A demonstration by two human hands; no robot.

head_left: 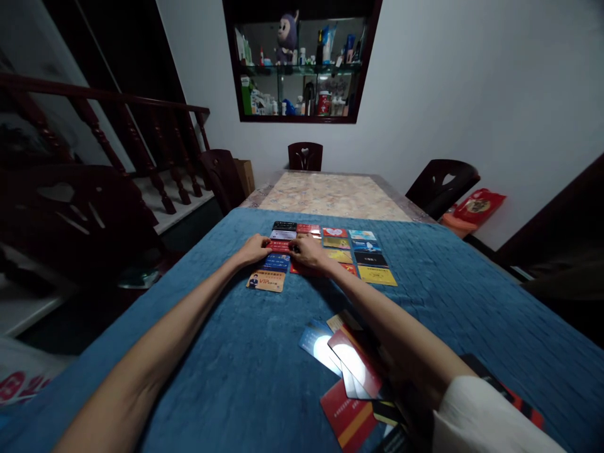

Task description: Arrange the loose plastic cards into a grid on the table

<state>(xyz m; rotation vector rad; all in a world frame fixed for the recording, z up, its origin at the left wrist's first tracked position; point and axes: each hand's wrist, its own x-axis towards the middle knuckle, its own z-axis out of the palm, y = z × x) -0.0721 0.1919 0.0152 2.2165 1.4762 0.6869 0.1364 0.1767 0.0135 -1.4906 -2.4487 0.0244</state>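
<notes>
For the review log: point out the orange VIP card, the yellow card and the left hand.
orange VIP card (265, 280), head view, middle of its face.
yellow card (376, 275), head view, its centre.
left hand (255, 249), head view, back of hand.

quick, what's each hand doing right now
Left hand: fingers down on the red card in the grid, no grasp visible.
Right hand: touching the same card's other end; grip cannot be told.

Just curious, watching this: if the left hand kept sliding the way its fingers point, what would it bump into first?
The left hand points right, across the red card under its fingertips. It would most likely meet the right hand first, as their fingertips nearly touch already, though depth is hard to judge.
</notes>
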